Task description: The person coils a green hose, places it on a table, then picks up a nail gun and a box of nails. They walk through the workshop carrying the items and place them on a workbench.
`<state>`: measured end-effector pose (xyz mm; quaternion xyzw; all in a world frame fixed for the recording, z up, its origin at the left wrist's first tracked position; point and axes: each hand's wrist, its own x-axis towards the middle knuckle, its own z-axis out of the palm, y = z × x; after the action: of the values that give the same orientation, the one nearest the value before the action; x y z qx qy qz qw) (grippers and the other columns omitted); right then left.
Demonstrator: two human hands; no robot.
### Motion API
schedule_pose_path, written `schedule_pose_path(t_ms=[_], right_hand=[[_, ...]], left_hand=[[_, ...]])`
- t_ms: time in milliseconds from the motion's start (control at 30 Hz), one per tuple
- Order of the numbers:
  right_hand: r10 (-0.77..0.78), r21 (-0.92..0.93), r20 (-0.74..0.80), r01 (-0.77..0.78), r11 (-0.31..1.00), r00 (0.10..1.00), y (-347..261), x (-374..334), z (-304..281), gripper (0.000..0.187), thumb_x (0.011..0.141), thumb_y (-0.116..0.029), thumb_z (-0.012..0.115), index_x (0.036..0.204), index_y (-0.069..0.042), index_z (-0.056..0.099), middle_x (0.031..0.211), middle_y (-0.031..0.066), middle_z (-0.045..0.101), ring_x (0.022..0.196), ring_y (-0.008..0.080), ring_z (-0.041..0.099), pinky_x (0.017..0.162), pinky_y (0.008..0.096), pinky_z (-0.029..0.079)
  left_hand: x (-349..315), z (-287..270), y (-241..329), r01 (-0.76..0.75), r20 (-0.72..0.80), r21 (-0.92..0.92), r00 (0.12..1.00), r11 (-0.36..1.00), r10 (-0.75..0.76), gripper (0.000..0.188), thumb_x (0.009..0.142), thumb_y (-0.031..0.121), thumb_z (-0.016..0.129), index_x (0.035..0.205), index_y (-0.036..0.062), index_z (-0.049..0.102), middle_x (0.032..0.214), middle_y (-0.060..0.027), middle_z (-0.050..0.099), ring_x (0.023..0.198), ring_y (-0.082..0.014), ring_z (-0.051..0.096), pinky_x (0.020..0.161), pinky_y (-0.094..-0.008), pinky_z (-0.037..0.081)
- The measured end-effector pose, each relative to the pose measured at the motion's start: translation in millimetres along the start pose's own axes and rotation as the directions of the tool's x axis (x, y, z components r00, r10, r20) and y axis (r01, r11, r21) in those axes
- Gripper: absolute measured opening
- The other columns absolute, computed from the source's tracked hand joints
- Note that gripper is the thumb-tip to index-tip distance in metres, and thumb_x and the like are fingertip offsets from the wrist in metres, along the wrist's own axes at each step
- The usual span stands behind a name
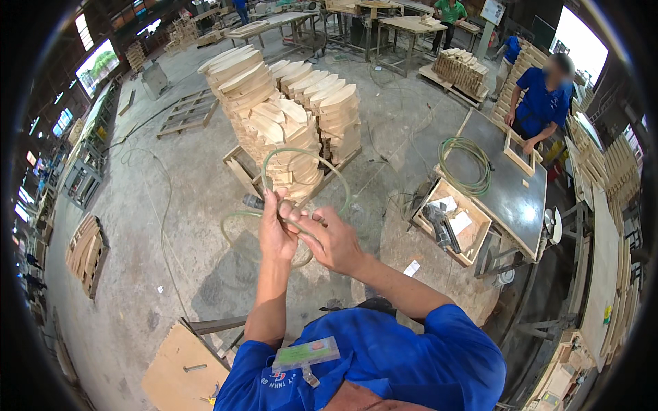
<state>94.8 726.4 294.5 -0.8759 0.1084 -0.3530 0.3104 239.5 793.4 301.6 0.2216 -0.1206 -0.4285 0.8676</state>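
Observation:
A thin, greenish clear hose [299, 150] bends in loose loops around my two hands in mid-air. My left hand [275, 236] is closed on it, fingers pointing up. A dark cylindrical fitting [253, 201] sticks out to the left of those fingers; whether it is joined to the hose is hard to see. Just to the right, my right hand [334, 241] curls its fingers around the hose close to the left fingertips. Beyond the hands rise tall stacks of curved wooden pieces [291, 127] on a pallet.
On the right, a dark-topped table [515, 185] carries a coiled hose [466, 166]; a person in blue handles a wooden frame [519, 154] there. An open wooden box [473, 248] holds tools. A plywood board [179, 370] is at lower left. Hoses trail over the floor.

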Motion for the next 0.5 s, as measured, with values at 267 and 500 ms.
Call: schedule_pose_path(t_ms=[267,500], right_hand=[[0.03,0.307,-0.023,-0.021,0.951,0.999,57.7,-24.6,34.3,0.033,0.076,-0.015,0.079,0.105,-0.006,0.068,0.1,0.0151,0.064,0.08,0.0294,0.062,0.07,0.0377,0.049],[0.157,0.336,0.308,-0.261,0.905,0.938,60.4,-3.8,4.5,0.016,0.085,-0.016,0.072,0.092,-0.002,0.069,0.067,0.0101,0.061,0.062,0.0155,0.055,0.061,0.0332,0.046]], left_hand=[[6.1,36.8,45.4,0.261,0.432,-0.39,0.899,0.883,-0.076,0.043,0.109,0.037,0.044,0.103,-0.0002,0.063,0.061,0.0028,0.045,0.048,-0.0086,0.042,0.042,-0.0244,0.038],[-9.4,-9.0,73.7,0.061,-0.009,-0.405,0.997,0.913,-0.07,0.038,0.102,0.035,0.061,0.094,-0.002,0.06,0.071,-0.0016,0.053,0.065,-0.0136,0.055,0.061,-0.0298,0.05]])
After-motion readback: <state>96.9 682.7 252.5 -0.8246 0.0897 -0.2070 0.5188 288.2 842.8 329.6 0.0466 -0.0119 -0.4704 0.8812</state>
